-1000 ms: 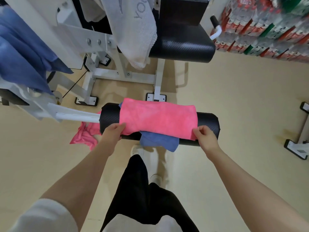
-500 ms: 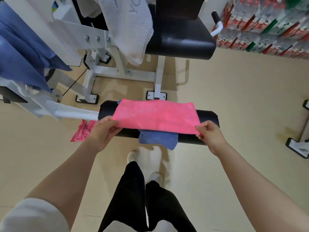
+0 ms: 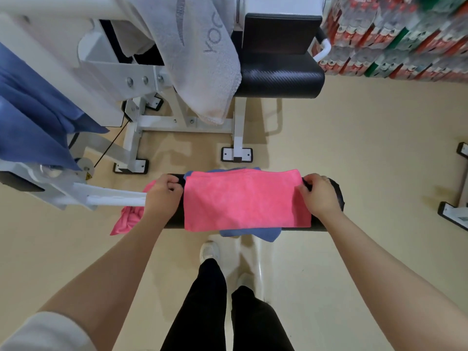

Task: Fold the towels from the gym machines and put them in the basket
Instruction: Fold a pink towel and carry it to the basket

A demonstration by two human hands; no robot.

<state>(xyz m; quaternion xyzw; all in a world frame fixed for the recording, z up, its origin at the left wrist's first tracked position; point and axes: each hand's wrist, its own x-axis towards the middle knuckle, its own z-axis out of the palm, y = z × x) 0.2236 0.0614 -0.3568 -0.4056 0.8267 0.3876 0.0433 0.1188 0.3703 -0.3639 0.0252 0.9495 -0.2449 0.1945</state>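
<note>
A pink towel lies folded over the black roller pad of a gym machine. Under it a blue towel peeks out at the near and far edges. My left hand pinches the pink towel's far left corner. My right hand pinches its far right corner. A second pink cloth hangs below the pad on the left. A grey towel hangs from the machine frame, and a blue towel is draped at the left. No basket is in view.
The white machine frame and black seat stand straight ahead. Stacked bottle packs line the back right wall. Another machine's feet sit at the right edge. My legs stand on the beige floor below the pad.
Both hands carried the pink towel's near edge up and over to the far side of the pad, folding it. They now hold its far corners instead of its near ones.
</note>
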